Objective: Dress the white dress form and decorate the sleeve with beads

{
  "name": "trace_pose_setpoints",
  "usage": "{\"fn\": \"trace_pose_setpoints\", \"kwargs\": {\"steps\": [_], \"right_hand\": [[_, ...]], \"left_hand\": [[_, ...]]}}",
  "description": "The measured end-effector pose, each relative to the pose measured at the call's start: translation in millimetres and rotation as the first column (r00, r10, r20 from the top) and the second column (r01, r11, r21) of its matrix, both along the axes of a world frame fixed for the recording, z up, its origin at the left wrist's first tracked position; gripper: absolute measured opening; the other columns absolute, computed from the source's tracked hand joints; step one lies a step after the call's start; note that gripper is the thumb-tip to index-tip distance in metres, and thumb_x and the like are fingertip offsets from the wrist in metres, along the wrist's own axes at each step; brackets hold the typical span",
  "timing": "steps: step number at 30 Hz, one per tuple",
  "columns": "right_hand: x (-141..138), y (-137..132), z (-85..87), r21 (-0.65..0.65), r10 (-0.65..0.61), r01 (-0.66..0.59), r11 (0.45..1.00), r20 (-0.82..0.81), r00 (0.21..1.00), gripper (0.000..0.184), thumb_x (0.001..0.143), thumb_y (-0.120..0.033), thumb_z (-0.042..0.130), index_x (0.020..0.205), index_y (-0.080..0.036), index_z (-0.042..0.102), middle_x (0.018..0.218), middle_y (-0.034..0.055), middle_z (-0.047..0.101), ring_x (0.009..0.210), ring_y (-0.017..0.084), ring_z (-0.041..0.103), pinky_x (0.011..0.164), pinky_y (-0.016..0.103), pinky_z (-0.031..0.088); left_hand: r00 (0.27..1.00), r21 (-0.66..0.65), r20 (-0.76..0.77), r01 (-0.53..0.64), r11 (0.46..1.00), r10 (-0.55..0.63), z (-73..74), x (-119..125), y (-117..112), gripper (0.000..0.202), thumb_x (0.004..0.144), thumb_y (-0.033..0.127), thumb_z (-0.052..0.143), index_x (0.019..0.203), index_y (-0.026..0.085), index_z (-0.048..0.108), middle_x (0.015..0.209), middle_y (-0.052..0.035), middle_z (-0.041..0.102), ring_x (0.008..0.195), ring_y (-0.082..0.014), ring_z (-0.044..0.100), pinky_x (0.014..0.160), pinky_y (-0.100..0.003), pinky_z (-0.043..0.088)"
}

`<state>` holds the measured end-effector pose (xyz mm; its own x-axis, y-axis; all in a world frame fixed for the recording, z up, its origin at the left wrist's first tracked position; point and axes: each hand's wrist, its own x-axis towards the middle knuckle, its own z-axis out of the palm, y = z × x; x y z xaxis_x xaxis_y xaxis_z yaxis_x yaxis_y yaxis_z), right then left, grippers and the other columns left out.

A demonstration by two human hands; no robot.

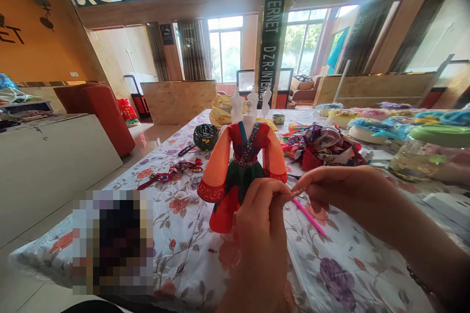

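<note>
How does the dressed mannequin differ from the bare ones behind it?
The dressed mannequin wears an orange-sleeved red and green costume; the bare mannequins show plain white torsos. The dressed one stands just behind the left hand; the bare ones stand farther back, near the basket. All are upright headless forms on the flowered cloth.

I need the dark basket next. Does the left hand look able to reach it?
Probably yes: the basket stands beyond the dressed doll form, to its left, and the way round the orange sleeve looks open. The left hand is busy beside the right hand, though.
</note>
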<state>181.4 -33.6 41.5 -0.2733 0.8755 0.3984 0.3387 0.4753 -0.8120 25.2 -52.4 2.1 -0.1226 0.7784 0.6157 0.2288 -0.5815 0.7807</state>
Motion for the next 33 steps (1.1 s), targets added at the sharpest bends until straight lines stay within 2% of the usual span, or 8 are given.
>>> {"fn": "trace_pose_setpoints", "kwargs": {"steps": [3, 9, 14, 21, 24, 26, 29, 33], "right_hand": [[3.0, 0.8, -0.2, -0.001, -0.022, 0.022, 1.000, 0.022, 1.000, 0.017, 0.076, -0.041, 0.069, 0.076, -0.026, 0.076, 0.056, -0.0029, 0.061, 0.048, 0.009, 0.051, 0.047, 0.020, 0.044], [19.4, 9.2, -5.2, -0.013, -0.188, 0.188, 0.982, -0.041, 0.981, 0.021, 0.070, -0.042, 0.073, 0.081, -0.024, 0.076, 0.068, 0.0016, 0.070, 0.052, 0.012, 0.056, 0.051, 0.025, 0.050], [27.7, 8.1, -2.3, -0.062, -0.208, 0.205, 0.977, -0.039, 0.977, 0.024, 0.070, -0.044, 0.073, 0.084, -0.025, 0.076, 0.069, 0.0021, 0.071, 0.053, 0.012, 0.057, 0.050, 0.025, 0.050], [54.0, 15.1, 4.1, 0.002, -0.343, 0.343, 0.939, 0.041, 0.939, 0.042, 0.076, -0.055, 0.062, 0.104, -0.025, 0.066, 0.069, 0.0027, 0.072, 0.050, 0.011, 0.056, 0.045, 0.024, 0.047], [79.2, 24.3, -9.6, 0.025, -0.355, 0.360, 0.933, 0.233, 0.905, 0.047, 0.084, -0.062, 0.047, 0.100, -0.023, 0.068, 0.080, 0.0074, 0.073, 0.056, 0.014, 0.060, 0.050, 0.028, 0.049], [98.0, 28.1, -24.3, 0.127, -0.424, 0.407, 0.905, 0.362, 0.830, 0.059, 0.087, -0.065, 0.033, 0.080, -0.022, 0.072, 0.093, 0.0110, 0.073, 0.066, 0.018, 0.064, 0.062, 0.034, 0.052], [125.6, 29.2, -47.8, 0.235, -0.516, 0.463, 0.855, 0.489, 0.703, 0.063, 0.091, -0.061, 0.021, 0.091, -0.026, 0.073, 0.119, 0.0117, 0.067, 0.084, 0.025, 0.068, 0.077, 0.042, 0.052], [152.9, 29.6, -71.4, 0.225, -0.471, 0.416, 0.881, 0.507, 0.722, 0.068, 0.091, -0.062, 0.016, 0.095, -0.026, 0.074, 0.131, 0.0133, 0.060, 0.116, 0.030, 0.059, 0.094, 0.045, 0.048]], "left_hand": [[0.993, -0.079, 0.074, 0.097, 0.992, -0.092, 1.7, -1.2, 0.8, 0.018, 0.085, 0.009, 0.054, 0.071, 0.021, 0.057, 0.075, 0.0033, 0.060, 0.072, -0.0109, 0.055, 0.066, -0.020, 0.042], [0.929, -0.198, 0.316, 0.263, 0.944, -0.192, 0.4, -2.7, 10.0, 0.011, 0.083, 0.017, 0.057, 0.072, 0.020, 0.057, 0.072, 0.0025, 0.060, 0.073, -0.0116, 0.056, 0.069, -0.022, 0.043], [0.903, -0.214, 0.403, 0.252, 0.944, -0.150, -1.1, -2.5, 15.2, 0.010, 0.079, 0.017, 0.060, 0.070, 0.019, 0.060, 0.068, 0.0035, 0.061, 0.068, -0.0089, 0.057, 0.065, -0.019, 0.045], [0.933, -0.315, 0.331, 0.251, 0.915, -0.142, -17.1, 0.5, 11.5, 0.011, 0.072, 0.020, 0.070, 0.069, 0.020, 0.060, 0.073, 0.0004, 0.069, 0.074, -0.0135, 0.066, 0.071, -0.024, 0.052], [0.965, -0.303, 0.194, 0.232, 0.924, -0.178, -24.3, 3.6, 13.4, 0.010, 0.072, 0.017, 0.069, 0.072, 0.020, 0.060, 0.075, 0.0000, 0.071, 0.074, -0.0154, 0.068, 0.072, -0.028, 0.053], [0.979, -0.270, 0.112, 0.195, 0.943, -0.170, -26.9, 5.7, 14.8, 0.011, 0.072, 0.013, 0.069, 0.071, 0.021, 0.061, 0.073, 0.0012, 0.071, 0.072, -0.0155, 0.068, 0.072, -0.028, 0.053], [0.987, -0.259, 0.057, 0.158, 0.953, -0.148, -28.7, 9.1, 14.9, 0.010, 0.073, 0.013, 0.069, 0.071, 0.021, 0.063, 0.071, 0.0020, 0.071, 0.070, -0.0152, 0.068, 0.067, -0.026, 0.052], [0.984, -0.256, 0.058, 0.179, 0.950, -0.169, -34.7, 15.0, 14.1, 0.006, 0.077, 0.019, 0.068, 0.072, 0.021, 0.064, 0.070, 0.0026, 0.070, 0.068, -0.0136, 0.066, 0.067, -0.024, 0.051]]}}
